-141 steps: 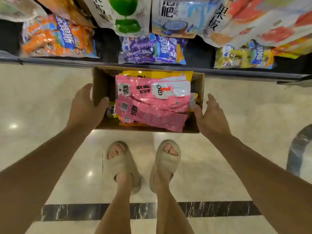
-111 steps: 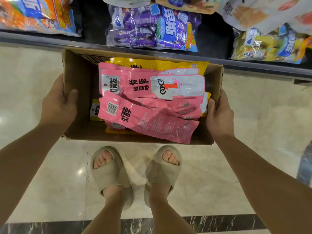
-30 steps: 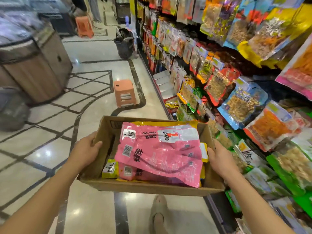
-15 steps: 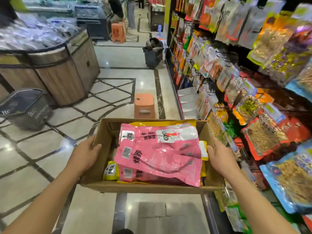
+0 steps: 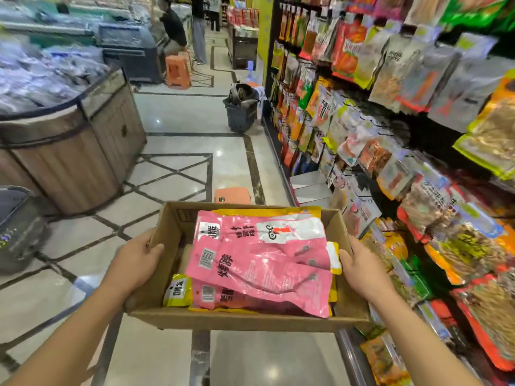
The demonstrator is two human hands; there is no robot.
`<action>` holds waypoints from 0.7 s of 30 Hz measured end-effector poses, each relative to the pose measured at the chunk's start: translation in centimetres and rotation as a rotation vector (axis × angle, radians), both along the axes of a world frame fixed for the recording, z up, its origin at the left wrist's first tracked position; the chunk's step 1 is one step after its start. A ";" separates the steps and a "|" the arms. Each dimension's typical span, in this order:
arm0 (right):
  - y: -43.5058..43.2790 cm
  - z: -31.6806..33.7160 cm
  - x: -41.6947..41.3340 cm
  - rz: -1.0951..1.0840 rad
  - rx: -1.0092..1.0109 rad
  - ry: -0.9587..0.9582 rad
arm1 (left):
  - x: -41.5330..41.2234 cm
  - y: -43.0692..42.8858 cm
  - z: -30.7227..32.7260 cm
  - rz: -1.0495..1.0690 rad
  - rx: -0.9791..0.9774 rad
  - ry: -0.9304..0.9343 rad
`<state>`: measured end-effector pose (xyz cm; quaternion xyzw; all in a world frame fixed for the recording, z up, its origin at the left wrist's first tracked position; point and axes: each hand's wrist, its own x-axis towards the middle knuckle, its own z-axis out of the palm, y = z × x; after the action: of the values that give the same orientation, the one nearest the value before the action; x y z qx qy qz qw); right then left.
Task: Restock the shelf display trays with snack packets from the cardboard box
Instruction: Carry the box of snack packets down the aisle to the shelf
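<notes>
I am looking down a supermarket aisle — hanging snack packets (image 5: pixel 390 76) are crowding the shelves (image 5: pixel 434 135) at right, a shopping basket (image 5: pixel 240 114) is sitting on the polished floor (image 5: pixel 181 112) ahead.

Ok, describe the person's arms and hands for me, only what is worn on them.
The left forearm and right forearm are bare; no sleeve comes into view. The left hand and right hand are ungloved, and no watch, ring or wristband shows on either.

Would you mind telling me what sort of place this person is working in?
Most likely a supermarket snack aisle: shelves packed with snack packets line the right, a shopping basket stands on the floor, and a wooden display bin sits left.
</notes>
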<state>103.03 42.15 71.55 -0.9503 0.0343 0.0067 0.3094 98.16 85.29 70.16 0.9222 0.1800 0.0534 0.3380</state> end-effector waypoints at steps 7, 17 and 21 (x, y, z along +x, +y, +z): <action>5.4 -0.3 11.1 -0.074 0.012 0.001 | 13.1 5.6 0.7 -0.048 0.063 0.020; 10.2 -2.3 30.3 -0.035 0.078 0.056 | 31.1 11.1 -1.6 -0.025 0.088 0.077; 12.6 -2.6 39.7 -0.017 0.088 0.072 | 38.5 13.3 -1.3 0.007 0.061 0.073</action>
<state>142.78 54.75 68.93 -0.9346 0.0531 0.0397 0.3494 136.64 98.60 68.88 0.9329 0.1937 0.0262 0.3025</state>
